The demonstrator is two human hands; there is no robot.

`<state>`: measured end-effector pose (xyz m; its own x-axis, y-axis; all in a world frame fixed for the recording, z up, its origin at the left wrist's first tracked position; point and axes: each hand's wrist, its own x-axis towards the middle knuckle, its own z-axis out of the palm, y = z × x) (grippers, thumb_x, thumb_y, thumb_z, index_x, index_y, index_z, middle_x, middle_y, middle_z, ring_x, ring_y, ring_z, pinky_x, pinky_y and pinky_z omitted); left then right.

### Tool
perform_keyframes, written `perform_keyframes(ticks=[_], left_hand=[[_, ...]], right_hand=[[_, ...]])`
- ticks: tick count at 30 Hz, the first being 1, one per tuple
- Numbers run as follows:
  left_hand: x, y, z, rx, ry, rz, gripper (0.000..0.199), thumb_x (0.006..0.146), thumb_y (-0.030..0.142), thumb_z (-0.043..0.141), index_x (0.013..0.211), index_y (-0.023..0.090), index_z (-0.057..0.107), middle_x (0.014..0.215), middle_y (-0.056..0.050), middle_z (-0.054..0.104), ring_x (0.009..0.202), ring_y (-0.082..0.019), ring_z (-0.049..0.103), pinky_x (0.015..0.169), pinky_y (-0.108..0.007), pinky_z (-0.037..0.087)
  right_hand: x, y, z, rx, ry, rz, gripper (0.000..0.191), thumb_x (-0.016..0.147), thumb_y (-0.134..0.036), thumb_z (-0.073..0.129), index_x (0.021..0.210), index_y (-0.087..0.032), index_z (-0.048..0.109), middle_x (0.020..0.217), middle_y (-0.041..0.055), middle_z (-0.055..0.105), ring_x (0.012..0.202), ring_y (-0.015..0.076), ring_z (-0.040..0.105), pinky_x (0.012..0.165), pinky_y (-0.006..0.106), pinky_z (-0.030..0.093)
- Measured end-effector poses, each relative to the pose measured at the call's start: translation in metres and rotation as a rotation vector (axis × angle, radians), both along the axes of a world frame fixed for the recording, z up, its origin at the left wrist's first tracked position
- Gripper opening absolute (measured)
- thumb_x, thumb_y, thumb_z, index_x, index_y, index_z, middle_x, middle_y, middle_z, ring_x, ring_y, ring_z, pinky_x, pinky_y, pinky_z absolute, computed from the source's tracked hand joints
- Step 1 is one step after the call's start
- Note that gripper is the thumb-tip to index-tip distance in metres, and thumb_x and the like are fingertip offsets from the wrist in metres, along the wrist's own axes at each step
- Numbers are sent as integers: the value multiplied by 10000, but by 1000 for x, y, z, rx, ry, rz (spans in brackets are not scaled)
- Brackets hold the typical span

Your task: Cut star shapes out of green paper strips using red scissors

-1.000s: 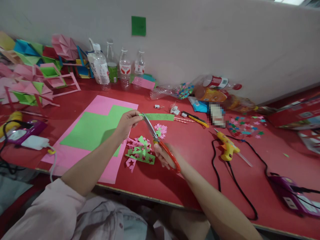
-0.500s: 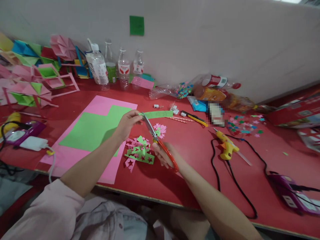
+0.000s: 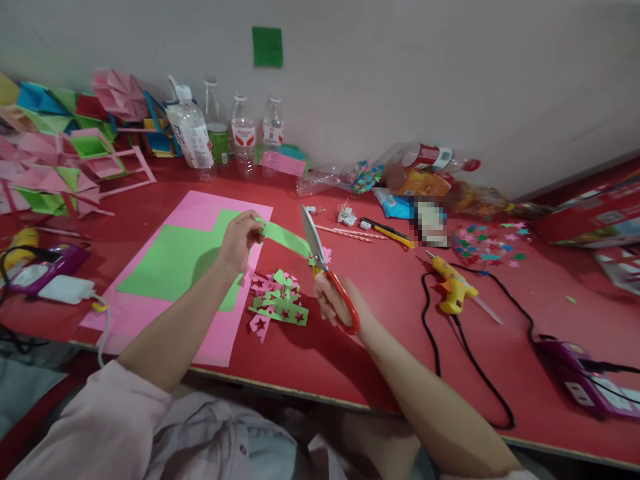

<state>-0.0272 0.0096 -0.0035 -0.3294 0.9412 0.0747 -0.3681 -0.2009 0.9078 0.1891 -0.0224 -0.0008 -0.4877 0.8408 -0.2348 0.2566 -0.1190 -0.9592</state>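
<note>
My left hand (image 3: 240,241) pinches one end of a green paper strip (image 3: 284,239) above the large green sheet (image 3: 175,263), which lies on a pink sheet (image 3: 210,347). In my right hand (image 3: 333,300) are scissors (image 3: 341,293) with red and yellow handles, their blades pointing up and away from me at the strip's far end. Below the strip, pink and green scraps with star-shaped holes (image 3: 280,303) are piled on the red table. Small pink stars (image 3: 327,255) are partly hidden behind the scissors.
Plastic bottles (image 3: 245,137) and folded paper models (image 3: 75,143) stand at the back left. A yellow glue gun (image 3: 454,285) with a black cable lies right of my right hand. Further right are colourful stars (image 3: 493,243) and a purple power strip (image 3: 575,377).
My left hand has moved left and slightly up with the strip, which now slants down to the right. The scissors have turned more upright and their blades have left my left fingertips.
</note>
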Motion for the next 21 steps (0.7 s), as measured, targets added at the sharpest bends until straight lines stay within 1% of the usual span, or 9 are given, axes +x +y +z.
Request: perform_keyframes(ticks=[2, 4, 7, 9, 12, 14, 16, 19, 21], left_hand=[[-4, 3, -4, -71, 108, -82, 129, 585, 173, 528, 510, 177, 423, 475, 65, 394, 429, -48, 387, 438, -192, 299], [-6, 5, -9, -154, 281, -143, 142, 586, 168, 515, 484, 177, 416, 452, 61, 378, 427, -55, 366, 451, -207, 285], [-4, 6, -15, -220, 600, -143, 161, 625, 172, 491, 481, 177, 420, 447, 52, 384, 462, -74, 365, 500, -235, 281], [-3, 5, -16, -254, 793, -138, 199, 647, 166, 484, 475, 179, 386, 471, 47, 367, 493, -84, 352, 526, -254, 272], [-3, 3, -16, -249, 1003, -87, 200, 653, 148, 504, 479, 169, 408, 646, 9, 471, 613, -102, 420, 615, -275, 336], [-3, 2, -13, -211, 1040, -37, 156, 656, 147, 525, 509, 159, 476, 867, -31, 542, 725, -118, 475, 717, -298, 386], [-2, 1, -8, -173, 989, -50, 130, 666, 151, 535, 538, 159, 517, 1016, -55, 549, 795, -132, 499, 778, -320, 410], [5, -5, 0, -101, 860, -208, 137, 673, 166, 560, 542, 162, 519, 1029, -63, 567, 871, -154, 520, 782, -323, 432], [13, -12, 5, -35, 840, -344, 169, 702, 212, 577, 557, 157, 509, 1044, -60, 568, 781, -121, 516, 723, -307, 436]], right_hand=[[2, 3, -1, 8, 58, -51, 473, 809, -646, 479, 635, -208, 430, 348, -101, 345, 262, 61, 330, 393, 232, 422], [3, 5, -1, 1, 101, -82, 476, 810, -647, 478, 631, -209, 423, 346, -103, 337, 260, 62, 327, 388, 228, 418], [2, 6, 2, 3, 125, -96, 470, 821, -630, 480, 624, -206, 423, 353, -106, 327, 259, 59, 331, 392, 224, 419], [1, 4, 4, 0, 108, -104, 456, 826, -605, 492, 620, -202, 430, 355, -107, 329, 258, 56, 330, 395, 219, 418], [-1, 1, 7, -3, 86, -114, 444, 815, -585, 518, 611, -199, 434, 350, -106, 339, 252, 51, 320, 382, 212, 401], [-2, 0, 8, 7, 85, -122, 438, 807, -582, 529, 613, -200, 438, 345, -105, 345, 251, 50, 319, 375, 208, 388], [-2, 0, 7, 15, 73, -127, 431, 799, -580, 539, 615, -202, 440, 340, -104, 351, 250, 53, 327, 373, 212, 386], [-3, 3, 6, 9, 37, -132, 421, 778, -571, 568, 614, -210, 430, 331, -105, 349, 249, 63, 340, 385, 228, 404], [-4, 4, 6, 15, 28, -147, 398, 759, -549, 603, 632, -211, 434, 329, -110, 348, 258, 68, 349, 395, 234, 409]])
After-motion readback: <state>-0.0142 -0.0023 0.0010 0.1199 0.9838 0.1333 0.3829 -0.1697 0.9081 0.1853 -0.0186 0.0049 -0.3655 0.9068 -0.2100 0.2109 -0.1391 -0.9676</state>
